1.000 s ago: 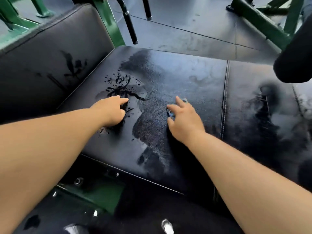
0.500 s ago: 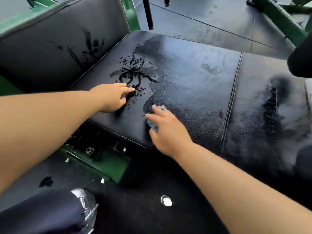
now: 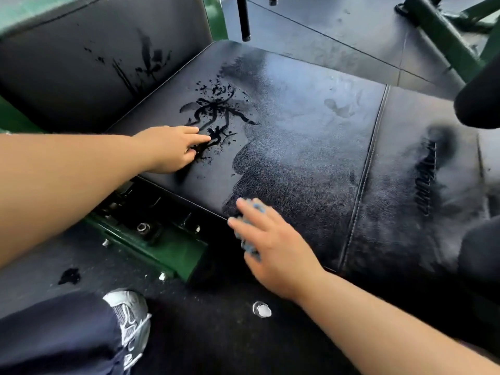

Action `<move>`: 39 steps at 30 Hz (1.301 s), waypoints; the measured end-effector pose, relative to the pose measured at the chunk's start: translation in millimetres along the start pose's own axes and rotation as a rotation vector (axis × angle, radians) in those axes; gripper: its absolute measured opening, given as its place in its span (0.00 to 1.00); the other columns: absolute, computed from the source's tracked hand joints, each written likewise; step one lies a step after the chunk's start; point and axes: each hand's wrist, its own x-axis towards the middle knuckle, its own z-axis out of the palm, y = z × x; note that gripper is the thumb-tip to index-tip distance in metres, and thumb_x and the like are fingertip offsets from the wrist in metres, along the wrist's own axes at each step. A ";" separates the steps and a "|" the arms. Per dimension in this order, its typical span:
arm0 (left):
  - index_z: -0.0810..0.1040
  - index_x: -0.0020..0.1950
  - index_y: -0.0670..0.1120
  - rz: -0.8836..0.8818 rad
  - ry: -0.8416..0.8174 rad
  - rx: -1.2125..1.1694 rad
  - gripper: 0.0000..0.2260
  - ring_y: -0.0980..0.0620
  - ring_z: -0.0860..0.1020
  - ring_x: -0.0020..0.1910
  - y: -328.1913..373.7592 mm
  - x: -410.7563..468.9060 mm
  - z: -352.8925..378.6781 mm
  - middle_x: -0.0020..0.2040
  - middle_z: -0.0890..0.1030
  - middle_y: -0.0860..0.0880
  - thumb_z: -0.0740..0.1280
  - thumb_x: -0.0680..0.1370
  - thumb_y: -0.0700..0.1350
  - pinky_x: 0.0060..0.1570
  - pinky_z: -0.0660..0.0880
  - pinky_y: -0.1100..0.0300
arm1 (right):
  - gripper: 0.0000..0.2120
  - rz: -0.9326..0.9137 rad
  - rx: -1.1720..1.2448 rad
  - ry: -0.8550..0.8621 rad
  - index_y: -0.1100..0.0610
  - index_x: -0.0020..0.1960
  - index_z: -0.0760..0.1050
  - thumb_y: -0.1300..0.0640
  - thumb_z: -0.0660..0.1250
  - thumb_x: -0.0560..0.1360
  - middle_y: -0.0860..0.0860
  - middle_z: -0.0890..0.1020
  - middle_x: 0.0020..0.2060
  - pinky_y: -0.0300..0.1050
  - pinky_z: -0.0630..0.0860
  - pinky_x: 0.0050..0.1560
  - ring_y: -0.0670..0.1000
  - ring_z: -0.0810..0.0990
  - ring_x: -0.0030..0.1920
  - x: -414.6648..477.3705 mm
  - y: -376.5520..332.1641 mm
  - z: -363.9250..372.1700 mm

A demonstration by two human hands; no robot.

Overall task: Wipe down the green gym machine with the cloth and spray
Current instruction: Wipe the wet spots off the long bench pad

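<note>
The machine's black seat pad [image 3: 297, 131] fills the middle of the view, streaked with damp wipe marks, with a dark wet splatter [image 3: 216, 112] near its left side. The green frame [image 3: 167, 250] shows below the pad's near-left edge. My right hand [image 3: 273, 239] lies flat over a bunched blue cloth [image 3: 247, 246] and presses it on the pad's near edge. My left hand [image 3: 173, 147] rests on the pad with its fingertips in the splatter and holds nothing I can see. No spray bottle is in view.
A black back pad [image 3: 94, 63] with wet streaks rises at the left. A black roller pad [image 3: 479, 98] juts in at the right. A black bar [image 3: 243, 17] hangs behind the seat. My grey shoe [image 3: 132, 320] and a small white object [image 3: 262, 309] are on the dark floor.
My right hand has slid the cloth toward me, from the pad's middle to its near edge. My left hand has stayed by the splatter. The view has pulled back and down.
</note>
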 end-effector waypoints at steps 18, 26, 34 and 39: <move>0.59 0.75 0.61 -0.188 0.064 -0.208 0.22 0.47 0.58 0.75 -49.8 -17.5 27.1 0.78 0.57 0.55 0.55 0.81 0.56 0.73 0.58 0.48 | 0.21 0.121 -0.099 -0.097 0.50 0.70 0.72 0.58 0.62 0.78 0.51 0.56 0.78 0.56 0.62 0.73 0.59 0.57 0.76 92.9 57.1 -29.1; 0.62 0.75 0.61 -0.203 0.143 -0.221 0.22 0.48 0.59 0.75 -64.1 -25.0 37.5 0.77 0.60 0.54 0.57 0.80 0.58 0.72 0.59 0.49 | 0.24 -0.028 0.058 -0.040 0.55 0.72 0.70 0.58 0.63 0.76 0.55 0.59 0.77 0.50 0.60 0.72 0.60 0.61 0.74 97.6 -24.7 19.8; 0.61 0.75 0.60 -0.269 0.151 -0.219 0.23 0.45 0.60 0.74 -66.1 -27.1 38.9 0.77 0.59 0.55 0.56 0.79 0.58 0.71 0.60 0.49 | 0.21 0.591 0.027 0.106 0.56 0.69 0.64 0.57 0.62 0.78 0.55 0.69 0.70 0.49 0.69 0.61 0.57 0.71 0.66 151.6 43.3 -11.7; 0.61 0.73 0.62 -0.250 0.139 -0.164 0.23 0.46 0.65 0.71 -71.8 -27.1 29.8 0.75 0.62 0.57 0.57 0.78 0.60 0.67 0.65 0.51 | 0.16 -0.079 0.064 -0.105 0.60 0.58 0.75 0.59 0.66 0.72 0.59 0.70 0.70 0.51 0.68 0.64 0.62 0.73 0.63 116.1 -43.8 33.0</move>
